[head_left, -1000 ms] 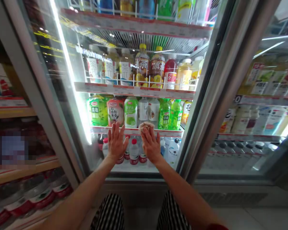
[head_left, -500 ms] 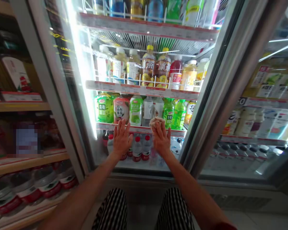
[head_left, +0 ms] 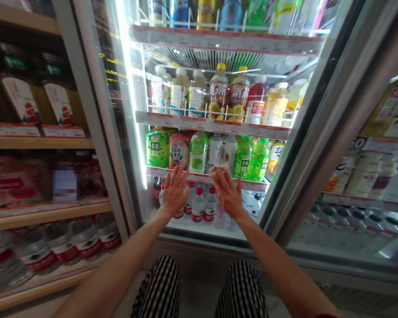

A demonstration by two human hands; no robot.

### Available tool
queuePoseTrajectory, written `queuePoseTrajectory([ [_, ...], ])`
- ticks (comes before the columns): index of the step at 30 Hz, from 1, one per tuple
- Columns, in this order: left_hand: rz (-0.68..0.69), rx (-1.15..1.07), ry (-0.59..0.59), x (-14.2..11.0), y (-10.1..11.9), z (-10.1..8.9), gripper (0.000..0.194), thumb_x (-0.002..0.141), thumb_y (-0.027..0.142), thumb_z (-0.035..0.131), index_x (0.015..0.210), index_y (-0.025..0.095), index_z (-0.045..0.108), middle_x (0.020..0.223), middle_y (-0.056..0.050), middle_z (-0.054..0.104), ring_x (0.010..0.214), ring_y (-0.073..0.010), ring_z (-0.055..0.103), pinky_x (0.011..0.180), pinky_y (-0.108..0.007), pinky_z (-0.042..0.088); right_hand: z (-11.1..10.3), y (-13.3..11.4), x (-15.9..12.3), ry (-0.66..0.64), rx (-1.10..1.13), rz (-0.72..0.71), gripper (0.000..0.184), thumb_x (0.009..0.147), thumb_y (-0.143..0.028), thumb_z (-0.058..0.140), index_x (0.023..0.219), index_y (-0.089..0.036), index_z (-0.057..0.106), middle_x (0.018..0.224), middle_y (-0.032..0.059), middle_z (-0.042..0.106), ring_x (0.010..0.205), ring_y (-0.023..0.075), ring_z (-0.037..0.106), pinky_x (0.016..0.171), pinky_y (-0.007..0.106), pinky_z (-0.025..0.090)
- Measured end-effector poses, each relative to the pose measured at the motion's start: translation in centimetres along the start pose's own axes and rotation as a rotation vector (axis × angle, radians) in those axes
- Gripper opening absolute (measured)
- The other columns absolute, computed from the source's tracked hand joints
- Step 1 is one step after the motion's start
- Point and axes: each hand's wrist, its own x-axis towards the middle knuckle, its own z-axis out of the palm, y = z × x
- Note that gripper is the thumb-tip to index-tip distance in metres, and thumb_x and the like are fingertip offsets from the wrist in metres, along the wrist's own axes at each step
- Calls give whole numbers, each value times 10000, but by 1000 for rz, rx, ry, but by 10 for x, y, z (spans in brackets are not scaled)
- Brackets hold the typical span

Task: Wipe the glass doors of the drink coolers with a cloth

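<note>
My left hand (head_left: 175,190) lies flat with fingers spread against the glass door of a lit drinks fridge, with no object in it. Beside it, my right hand (head_left: 230,194) presses a crumpled beige cloth (head_left: 218,169) to the same pane, the fingers bent over it. Behind the glass, near my fingertips, stand a red-labelled bottle (head_left: 179,149), a green-and-white bottle (head_left: 198,152) and green bottles (head_left: 243,157). Small red-capped bottles (head_left: 198,205) show on the fridge floor between my wrists.
A thick metal door frame (head_left: 331,119) runs along the right, with another glazed drinks section past it. At the left, wooden-edged shelves (head_left: 40,143) hold several bottles. My knees in checked trousers (head_left: 162,287) are bent close below the fridge's lower edge.
My view has swung left, so the fridge shifts right in the picture. My right hand slid the cloth right across the glass, then back left. My left hand stays nearly in place.
</note>
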Motion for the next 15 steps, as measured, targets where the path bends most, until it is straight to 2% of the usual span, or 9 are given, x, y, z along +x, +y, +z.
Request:
queuePoseTrajectory([
  [2,-15,-3,2,-3,0,1,618,810,236,460,1390,176,254,1456,-108,245,1371,-209,140,1119,-427,161,-9,25,2,161,-93,200,556,843,-192,420,1382,-241,298,1445,73,324,1377,238,162,1105,530,42],
  [4,-33,2,10,-5,2,4,639,805,242,469,1395,160,236,1464,-121,215,1375,-222,117,1114,-437,168,-13,36,-4,228,-141,295,540,850,-214,413,1380,-223,310,1461,92,286,1381,258,133,1096,542,81],
  [5,-40,6,16,-5,4,5,651,802,244,475,1397,149,229,1467,-131,199,1376,-231,104,1111,-444,170,-14,35,-10,197,-143,263,532,850,-208,407,1375,-218,322,1455,92,298,1382,256,127,1099,530,91],
  [8,-34,10,35,-4,12,8,674,793,236,486,1400,135,211,1467,-149,187,1376,-245,97,1110,-468,148,-15,26,-33,-31,-111,-9,519,837,-159,405,1348,-241,372,1398,59,409,1374,215,175,1122,472,65],
  [10,7,-3,36,-1,19,9,675,791,229,487,1402,152,208,1464,-141,206,1374,-240,119,1114,-470,128,-19,31,-40,-67,-121,-76,522,834,-152,417,1342,-262,377,1375,44,443,1364,203,215,1125,468,50],
  [11,27,-10,35,1,22,10,673,791,228,487,1401,159,210,1463,-137,210,1373,-238,126,1115,-469,124,-22,39,-38,-16,-147,-24,526,837,-165,423,1351,-257,362,1385,53,428,1363,212,217,1120,479,64],
  [13,46,-18,33,7,29,11,668,791,232,489,1398,161,220,1466,-135,204,1373,-241,127,1113,-471,129,-29,59,-28,168,-219,185,538,850,-210,424,1377,-209,320,1427,102,353,1365,251,200,1102,499,128],
  [15,56,-15,38,14,35,11,664,791,233,490,1395,155,226,1467,-137,199,1374,-246,123,1111,-475,134,-36,78,-12,299,-266,347,537,862,-237,412,1383,-163,309,1444,142,304,1362,274,200,1086,491,184],
])
